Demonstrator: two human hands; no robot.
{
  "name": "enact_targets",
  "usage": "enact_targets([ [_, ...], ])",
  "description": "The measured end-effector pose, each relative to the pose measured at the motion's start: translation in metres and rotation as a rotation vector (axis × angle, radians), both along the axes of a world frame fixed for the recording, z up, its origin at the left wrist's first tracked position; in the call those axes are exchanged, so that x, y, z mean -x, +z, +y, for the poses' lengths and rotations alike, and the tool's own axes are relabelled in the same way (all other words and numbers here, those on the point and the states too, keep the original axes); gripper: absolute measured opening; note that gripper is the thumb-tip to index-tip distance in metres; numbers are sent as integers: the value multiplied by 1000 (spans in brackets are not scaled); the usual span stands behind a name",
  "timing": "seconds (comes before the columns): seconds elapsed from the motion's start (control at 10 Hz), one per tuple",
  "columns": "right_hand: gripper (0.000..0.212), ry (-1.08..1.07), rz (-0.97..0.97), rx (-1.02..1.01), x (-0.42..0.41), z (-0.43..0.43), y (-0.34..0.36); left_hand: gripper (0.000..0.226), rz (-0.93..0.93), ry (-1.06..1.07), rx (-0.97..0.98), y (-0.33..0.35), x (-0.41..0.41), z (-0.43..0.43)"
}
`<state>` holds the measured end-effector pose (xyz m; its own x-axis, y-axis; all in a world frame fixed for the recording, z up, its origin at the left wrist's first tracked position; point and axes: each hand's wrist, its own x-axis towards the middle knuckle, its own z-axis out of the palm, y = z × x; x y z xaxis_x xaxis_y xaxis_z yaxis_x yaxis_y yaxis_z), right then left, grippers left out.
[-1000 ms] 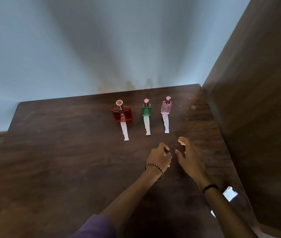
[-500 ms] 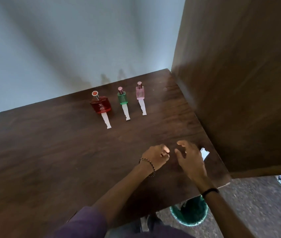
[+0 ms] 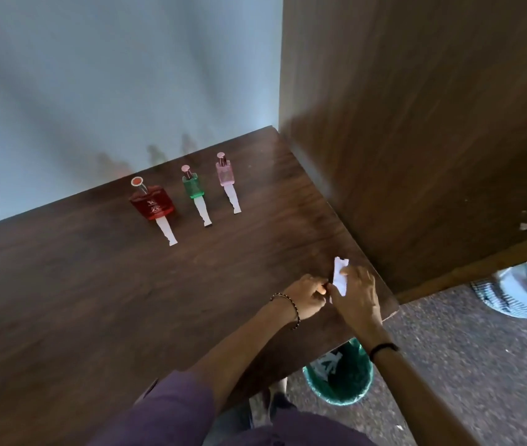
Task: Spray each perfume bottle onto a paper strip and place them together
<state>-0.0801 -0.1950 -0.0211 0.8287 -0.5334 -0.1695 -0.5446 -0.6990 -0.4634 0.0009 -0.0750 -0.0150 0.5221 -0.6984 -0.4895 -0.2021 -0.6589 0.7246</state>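
We now pinch a white paper scrap (image 3: 340,275) between left hand (image 3: 306,296) and right hand (image 3: 355,296) at the dark wooden table's (image 3: 79,300) near right; earlier both hovered empty. Red (image 3: 152,204), green (image 3: 192,186) and pink glass perfume bottles (image 3: 225,172) already stand far off on their white strips (image 3: 202,212), so this looks like leftover paper.

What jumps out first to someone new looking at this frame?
Three perfume bottles in a row at the table's far side, red bottle, green bottle, pink bottle, each with a paper strip at its base. Near the right edge, both hands pinch a white paper scrap.
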Motion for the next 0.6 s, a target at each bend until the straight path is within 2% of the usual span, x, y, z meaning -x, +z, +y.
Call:
enact_targets([
  [0.1,12,59,-66,-41,-3,-9,3,48,25,2,-11,0,2,-13],
  [0.3,26,106,-33,-94,-2,-18,4,51,26,40,-35,0,0,-17],
  [0.4,34,117,16,-49,-3,-16,7,49,-32,38,-57,5,-2,-7],
  [0.5,32,154,-39,10,-10,-6,12,38,-276,134,-91,10,-5,7],
  [0.6,30,214,-64,8,-19,7,17,34,-432,285,-122,18,-11,22],
])
